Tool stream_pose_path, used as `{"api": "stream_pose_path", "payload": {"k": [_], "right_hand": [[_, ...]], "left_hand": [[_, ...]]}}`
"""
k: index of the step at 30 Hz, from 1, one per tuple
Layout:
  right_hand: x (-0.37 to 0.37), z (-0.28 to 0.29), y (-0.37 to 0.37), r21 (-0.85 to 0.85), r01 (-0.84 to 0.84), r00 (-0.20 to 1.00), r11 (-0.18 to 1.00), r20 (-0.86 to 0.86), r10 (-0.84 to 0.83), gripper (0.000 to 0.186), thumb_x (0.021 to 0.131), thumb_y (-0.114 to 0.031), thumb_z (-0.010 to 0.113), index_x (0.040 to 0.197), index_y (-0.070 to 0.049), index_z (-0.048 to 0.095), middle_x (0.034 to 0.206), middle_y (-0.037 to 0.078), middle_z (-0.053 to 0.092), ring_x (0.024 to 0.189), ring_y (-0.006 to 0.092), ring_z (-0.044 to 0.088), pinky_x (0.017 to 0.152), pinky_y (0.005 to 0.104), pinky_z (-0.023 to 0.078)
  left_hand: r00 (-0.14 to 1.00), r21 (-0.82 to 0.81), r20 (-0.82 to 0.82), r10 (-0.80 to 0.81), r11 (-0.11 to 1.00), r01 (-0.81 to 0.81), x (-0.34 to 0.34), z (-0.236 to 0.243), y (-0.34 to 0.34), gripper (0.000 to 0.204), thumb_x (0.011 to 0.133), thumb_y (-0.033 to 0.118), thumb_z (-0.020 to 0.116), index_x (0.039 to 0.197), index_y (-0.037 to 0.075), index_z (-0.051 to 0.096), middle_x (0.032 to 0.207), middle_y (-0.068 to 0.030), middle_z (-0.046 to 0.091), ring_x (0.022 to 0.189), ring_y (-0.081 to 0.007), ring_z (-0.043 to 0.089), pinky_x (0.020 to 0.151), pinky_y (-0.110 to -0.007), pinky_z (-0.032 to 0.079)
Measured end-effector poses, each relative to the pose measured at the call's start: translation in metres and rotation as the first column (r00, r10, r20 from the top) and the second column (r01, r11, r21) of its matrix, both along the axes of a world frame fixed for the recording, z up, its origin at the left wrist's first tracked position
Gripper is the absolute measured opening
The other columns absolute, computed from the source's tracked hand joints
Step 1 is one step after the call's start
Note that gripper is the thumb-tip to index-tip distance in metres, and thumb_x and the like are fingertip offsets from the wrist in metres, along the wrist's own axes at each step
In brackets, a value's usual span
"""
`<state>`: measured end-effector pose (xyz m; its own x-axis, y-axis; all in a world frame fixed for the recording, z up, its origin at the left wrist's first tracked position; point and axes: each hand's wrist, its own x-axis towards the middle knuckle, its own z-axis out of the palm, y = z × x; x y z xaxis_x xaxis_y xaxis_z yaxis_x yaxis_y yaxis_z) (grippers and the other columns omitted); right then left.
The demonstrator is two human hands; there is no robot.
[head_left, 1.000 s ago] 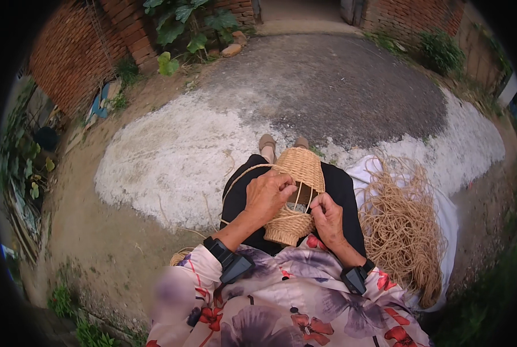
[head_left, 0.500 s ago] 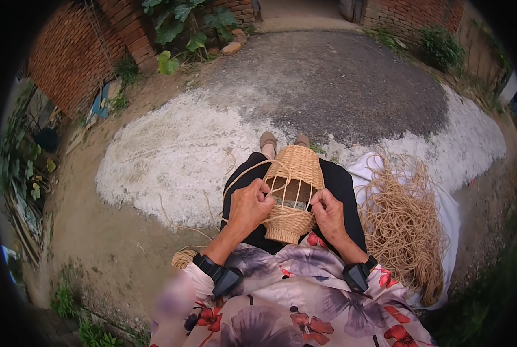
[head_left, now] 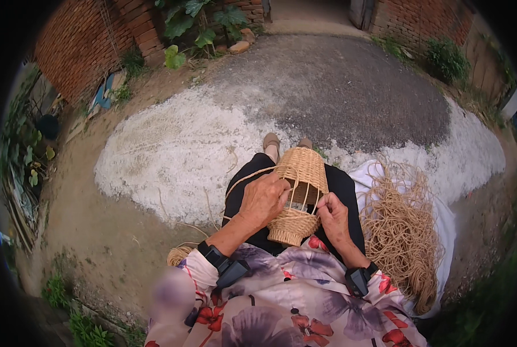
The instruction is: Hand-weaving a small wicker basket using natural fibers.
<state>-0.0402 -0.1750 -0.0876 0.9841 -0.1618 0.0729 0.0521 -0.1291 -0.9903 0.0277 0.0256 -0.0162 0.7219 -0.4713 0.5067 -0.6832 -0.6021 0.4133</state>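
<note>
A tan woven basket [head_left: 301, 168] rests between my thighs, its narrow foot toward me. Bare upright strands cross an open gap between its two woven sections. My left hand [head_left: 265, 198] is closed at the gap's left side, fingertips pinched on a cord [head_left: 245, 179] by the strands; the exact grip is partly hidden. This cord loops out over my left thigh. At the gap's right edge, my right hand [head_left: 334, 217] is closed, thumb and finger pinching an upright strand of the basket.
A large tangled heap of tan cord [head_left: 403, 231] lies on a white cloth [head_left: 446, 225] to my right. A small coil of cord [head_left: 180, 254] sits by my left forearm. Ahead are pale and dark gravelly ground, leafy plants [head_left: 180, 26] and brick walls [head_left: 76, 61].
My left hand has moved up and to the right across the gap, now covering more of the strands. The basket and my right hand have shifted slightly right in view.
</note>
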Motion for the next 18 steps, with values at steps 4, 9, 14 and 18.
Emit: {"api": "stream_pose_path", "payload": {"k": [4,9,14,18], "right_hand": [[-0.001,-0.002,-0.002,0.028,-0.005,1.0,1.0,0.003,0.005,0.005,0.085,0.002,0.051,0.084,-0.002,0.054,0.064,-0.002,0.053,0.061,0.0033,0.049,0.054,0.0217,0.041],[0.001,-0.003,-0.006,0.047,-0.009,1.0,0.999,-0.013,0.009,0.006,0.085,0.003,0.051,0.083,-0.003,0.053,0.065,-0.003,0.053,0.06,0.0032,0.048,0.054,0.0212,0.04],[0.001,-0.007,-0.006,0.076,-0.029,0.999,0.997,-0.024,0.031,0.007,0.086,0.003,0.052,0.083,-0.003,0.053,0.065,-0.003,0.052,0.06,0.0025,0.048,0.054,0.0204,0.04],[0.001,-0.005,-0.009,0.061,-0.051,0.998,0.997,-0.037,0.053,0.007,0.086,0.003,0.052,0.084,-0.003,0.053,0.065,-0.004,0.052,0.061,0.0019,0.048,0.054,0.02,0.039]], "left_hand": [[0.984,0.024,-0.07,0.165,0.986,-0.163,0.007,-0.005,0.021,0.007,0.073,0.006,0.064,0.079,0.004,0.063,0.069,-0.0118,0.062,0.057,-0.0273,0.061,0.053,-0.039,0.049],[0.427,-0.384,-0.885,-0.184,0.806,-0.45,0.016,-0.006,0.046,0.008,0.086,0.012,0.063,0.087,0.004,0.062,0.071,-0.0046,0.064,0.06,-0.0121,0.061,0.052,-0.025,0.051],[0.454,-0.36,-0.87,-0.192,0.877,-0.319,0.019,-0.024,0.035,0.008,0.086,0.012,0.065,0.09,0.005,0.063,0.081,-0.0061,0.066,0.061,-0.0114,0.06,0.053,-0.027,0.05],[0.956,-0.142,-0.289,0.045,0.986,-0.089,0.011,-0.037,0.016,0.006,0.079,0.005,0.062,0.082,0.002,0.058,0.073,-0.0105,0.06,0.055,-0.0225,0.057,0.055,-0.035,0.046]]}}
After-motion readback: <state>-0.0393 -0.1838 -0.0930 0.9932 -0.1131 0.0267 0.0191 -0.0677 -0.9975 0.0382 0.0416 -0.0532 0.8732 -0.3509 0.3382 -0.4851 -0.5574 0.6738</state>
